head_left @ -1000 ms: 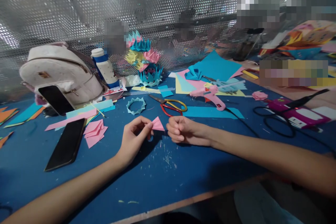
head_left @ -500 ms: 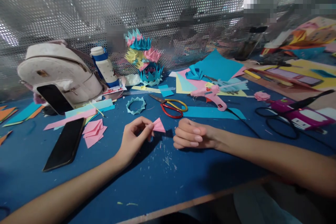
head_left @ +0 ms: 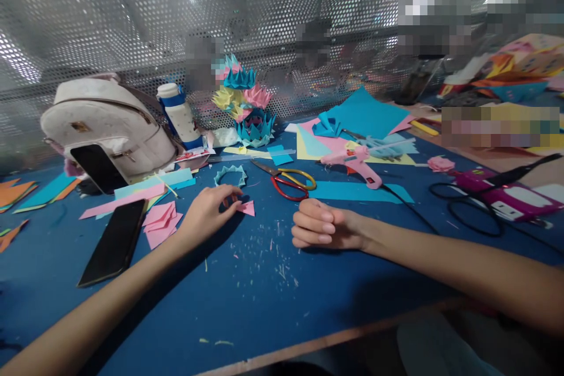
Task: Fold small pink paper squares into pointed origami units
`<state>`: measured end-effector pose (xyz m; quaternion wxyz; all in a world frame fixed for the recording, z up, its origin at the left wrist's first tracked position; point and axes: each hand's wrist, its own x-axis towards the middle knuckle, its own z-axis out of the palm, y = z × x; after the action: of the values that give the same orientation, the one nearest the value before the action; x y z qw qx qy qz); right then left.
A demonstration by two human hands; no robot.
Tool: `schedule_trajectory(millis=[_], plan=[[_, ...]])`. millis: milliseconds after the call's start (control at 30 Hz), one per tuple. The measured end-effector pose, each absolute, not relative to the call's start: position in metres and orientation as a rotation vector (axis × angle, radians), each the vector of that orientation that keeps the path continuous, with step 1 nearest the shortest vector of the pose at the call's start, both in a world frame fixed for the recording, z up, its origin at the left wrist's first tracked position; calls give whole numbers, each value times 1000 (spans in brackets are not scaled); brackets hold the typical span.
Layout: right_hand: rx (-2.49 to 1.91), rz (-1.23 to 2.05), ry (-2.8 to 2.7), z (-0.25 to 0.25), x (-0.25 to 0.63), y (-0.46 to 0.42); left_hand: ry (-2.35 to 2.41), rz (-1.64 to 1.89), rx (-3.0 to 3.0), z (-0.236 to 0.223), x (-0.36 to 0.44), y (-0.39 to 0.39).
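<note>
My left hand (head_left: 212,205) is low over the table with its fingers bent. A small folded pink paper piece (head_left: 247,207) sits at its thumb and fingertips, partly hidden by them. Just beyond these fingers lies a light-blue zigzag paper ring (head_left: 229,175). My right hand (head_left: 318,224) rests on the table in a loose fist, and nothing shows in it. Scissors (head_left: 291,184) with one red and one yellow handle loop lie open between and beyond the hands. Behind the right hand are a blue paper strip (head_left: 356,192) and a pink glue gun (head_left: 352,163).
On the left are a phone (head_left: 115,241), folded pink papers (head_left: 162,223), a second phone (head_left: 99,169) and a white backpack (head_left: 106,108). A bottle (head_left: 180,117) and a paper-flower stack (head_left: 247,100) stand at the back. A purple power strip (head_left: 506,194) with cables lies right.
My left hand has moved left and slightly away from me, toward the light-blue ring, and the pink piece has shifted with it. My right hand stays closed in place. The view has shifted slightly.
</note>
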<state>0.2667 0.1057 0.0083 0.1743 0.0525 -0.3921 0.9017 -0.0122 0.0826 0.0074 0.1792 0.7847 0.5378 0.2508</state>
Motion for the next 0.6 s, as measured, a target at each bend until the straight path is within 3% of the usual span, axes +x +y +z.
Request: schedule_trajectory(millis=[233,433,600], plan=[[75,2578,-1099,11,268,108,1619,473,2403,38,-60,100],[-240,2545,-976,13,266,111,1655,164,2320,77,-127,107],[-357,2423,-902,7,263,118,1785,-101,2176,79,-169,105]])
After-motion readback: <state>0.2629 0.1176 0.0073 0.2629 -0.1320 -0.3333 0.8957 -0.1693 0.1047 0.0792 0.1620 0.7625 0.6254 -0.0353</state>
